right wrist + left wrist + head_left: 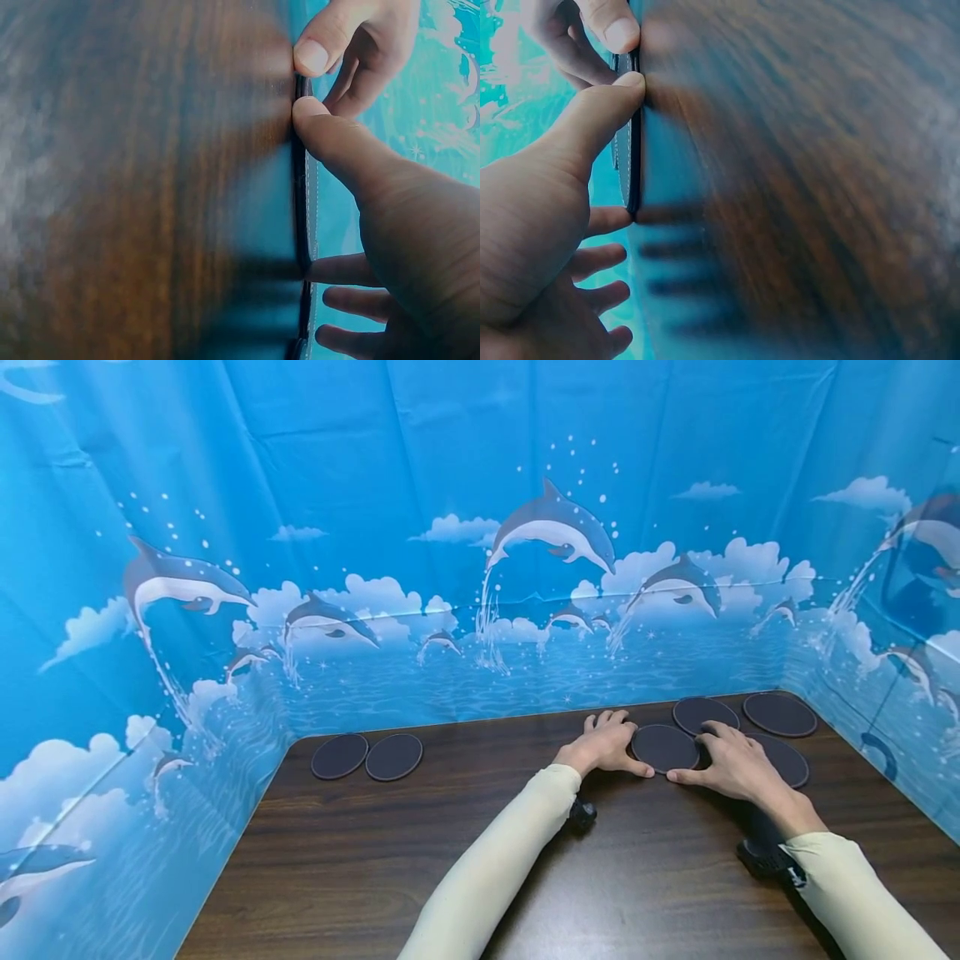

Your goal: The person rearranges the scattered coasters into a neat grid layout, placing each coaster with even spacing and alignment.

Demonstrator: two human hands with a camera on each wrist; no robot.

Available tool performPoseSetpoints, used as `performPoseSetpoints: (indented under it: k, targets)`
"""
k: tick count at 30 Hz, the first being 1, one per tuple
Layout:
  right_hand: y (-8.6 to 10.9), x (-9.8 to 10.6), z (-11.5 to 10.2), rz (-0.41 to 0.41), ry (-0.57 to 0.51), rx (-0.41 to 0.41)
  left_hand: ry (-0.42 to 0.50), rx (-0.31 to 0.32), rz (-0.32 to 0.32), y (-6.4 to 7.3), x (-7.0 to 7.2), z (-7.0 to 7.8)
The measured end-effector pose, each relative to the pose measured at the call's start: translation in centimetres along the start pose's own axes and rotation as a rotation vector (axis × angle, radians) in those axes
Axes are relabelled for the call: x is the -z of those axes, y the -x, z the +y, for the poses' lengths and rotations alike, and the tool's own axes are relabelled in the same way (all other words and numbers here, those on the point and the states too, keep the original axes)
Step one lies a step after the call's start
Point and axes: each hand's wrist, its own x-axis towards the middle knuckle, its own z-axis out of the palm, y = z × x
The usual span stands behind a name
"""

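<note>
A dark round coaster [663,745] lies flat on the brown wooden table between my two hands. My left hand [606,746] holds its left side, thumb at the near edge and index finger farther round the rim; the other fingers spread out beyond it. On the opposite side, my right hand [738,766] grips the same coaster with thumb and index finger at its edge. Both thumbs come close together at the near rim, as the left wrist view shows with the coaster's stitched edge [636,172]. Another coaster [787,764] is partly hidden behind my right hand.
Two more coasters, one behind the held one [693,712] and one near the far right corner [780,714], lie on the table [450,843]. At the far left, a coaster [339,756] sits beside another [393,757]. A blue dolphin-print curtain [420,485] surrounds the table's back and sides.
</note>
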Motion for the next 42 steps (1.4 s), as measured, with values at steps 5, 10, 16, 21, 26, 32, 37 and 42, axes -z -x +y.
performPoseSetpoints:
  k: [5, 10, 16, 21, 26, 32, 37, 42]
  targets:
    - [-0.2, 0.1, -0.2, 0.004, -0.012, 0.004, -0.002, -0.009, 0.007, 0.0, 0.3, -0.1]
    - [-0.3, -0.1, -0.3, 0.026, 0.0, 0.027, -0.016, -0.023, 0.009, 0.2, 0.3, -0.2]
    - [-0.3, -0.1, -0.4, 0.041, 0.01, 0.037, -0.033, -0.028, 0.013, 0.3, 0.4, 0.0]
    - [-0.1, 0.6, -0.5, 0.078, 0.001, 0.053, -0.018, -0.032, 0.048, 0.6, 0.7, 0.1]
    - [0.3, 0.8, -0.8, 0.101, -0.01, 0.063, 0.016, -0.044, 0.079, 1.5, 0.8, 0.1]
    - [0.6, 0.7, -1.6, 0.126, -0.032, 0.088, 0.046, -0.027, 0.113, 3.1, 0.7, -0.3]
    - [0.7, 1.3, -2.2, 0.164, -0.04, 0.116, 0.064, -0.02, 0.175, 4.5, 1.0, -0.6]
    - [0.8, 1.8, -3.0, 0.178, -0.04, 0.151, 0.063, -0.004, 0.218, 5.8, 1.1, -0.8]
